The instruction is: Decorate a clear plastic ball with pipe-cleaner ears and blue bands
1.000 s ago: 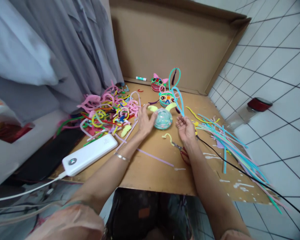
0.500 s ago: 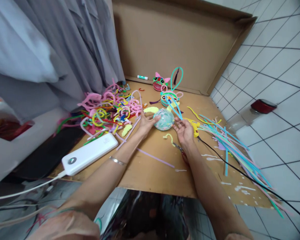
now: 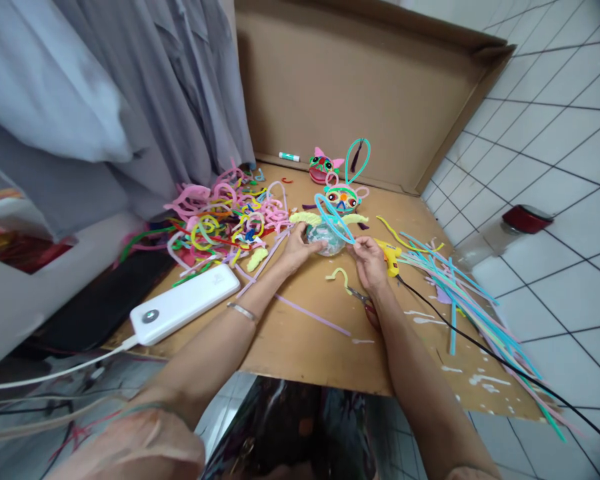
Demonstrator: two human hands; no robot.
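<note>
My left hand (image 3: pixel 297 247) curls around the left side of a pale green ball (image 3: pixel 324 240) on the cardboard sheet (image 3: pixel 300 333). My right hand (image 3: pixel 367 259) pinches the end of a blue pipe-cleaner loop (image 3: pixel 331 217) that lies across the ball's top. Yellow fuzzy pieces (image 3: pixel 305 217) stick out on both sides of the ball. Just behind it stands an owl-faced pipe-cleaner figure (image 3: pixel 343 198) with a tall teal ear loop.
A tangle of coloured pipe cleaners (image 3: pixel 225 220) lies at the left, straight ones (image 3: pixel 460 293) at the right. A yellow glue gun (image 3: pixel 390 255) with a black cord, scissors (image 3: pixel 365 303), a white power bank (image 3: pixel 185 303) and a red-lidded jar (image 3: pixel 523 219) are nearby.
Both hands closed in on the ball. The right hand brought the blue loop from the ball's right side up over its top.
</note>
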